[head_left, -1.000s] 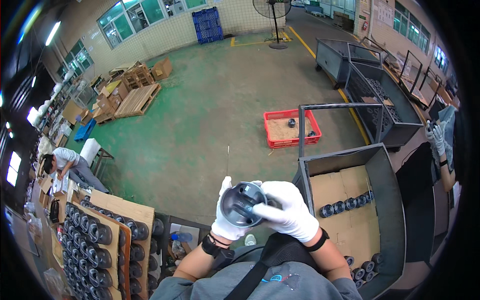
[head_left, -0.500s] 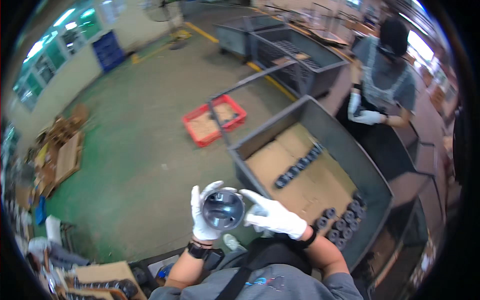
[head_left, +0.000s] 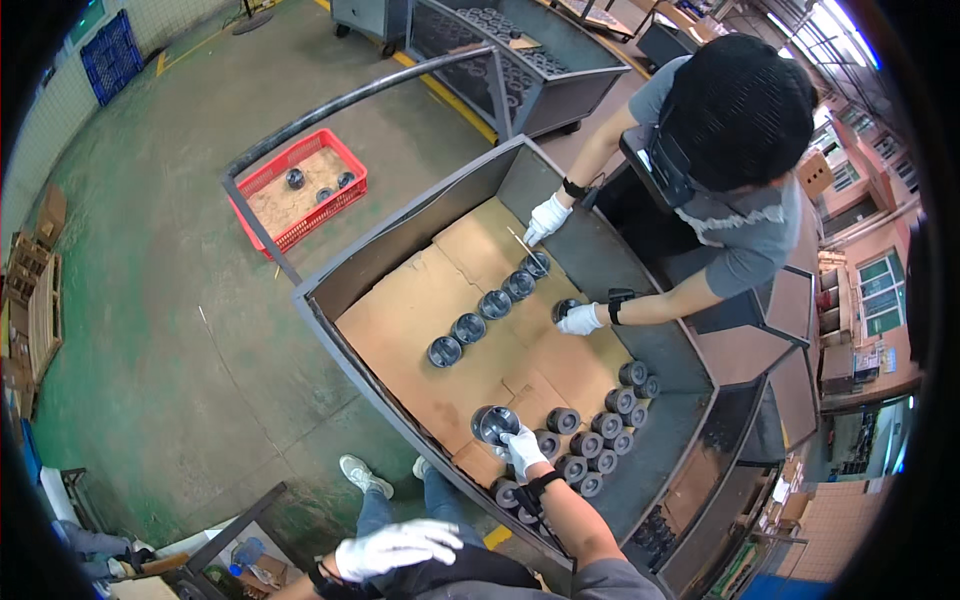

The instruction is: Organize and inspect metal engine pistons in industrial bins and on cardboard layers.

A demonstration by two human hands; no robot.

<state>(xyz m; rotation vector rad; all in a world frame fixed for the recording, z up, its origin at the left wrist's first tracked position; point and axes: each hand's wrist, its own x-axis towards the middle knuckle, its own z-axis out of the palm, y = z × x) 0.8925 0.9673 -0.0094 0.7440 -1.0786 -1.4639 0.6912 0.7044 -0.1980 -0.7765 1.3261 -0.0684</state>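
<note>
My right hand (head_left: 524,452), in a white glove, reaches over the near side of the cardboard-lined metal cart (head_left: 340,345) and grips a dark round piston (head_left: 494,424) by its side. The piston's hollow side faces up. My left hand (head_left: 398,549), also gloved, hovers in front of my body with fingers stretched out and nothing in it. Several upright pistons (head_left: 586,443) stand in rows beside my right hand, toward the cart's near right corner. Farther in, a line of hollow-side-up pistons (head_left: 469,328) crosses the cardboard (head_left: 400,305).
Across the cart a co-worker (head_left: 735,150) leans in, one gloved hand with a thin stick (head_left: 522,243), the other on a piston (head_left: 565,309). A red crate (head_left: 300,190) with a few pistons sits on the floor. A second metal cart (head_left: 570,85) stands behind.
The piston has passed from my left hand to my right and moved right, over the cart. My left hand has let go and dropped lower. The co-worker now reaches into the cart. My view has shifted.
</note>
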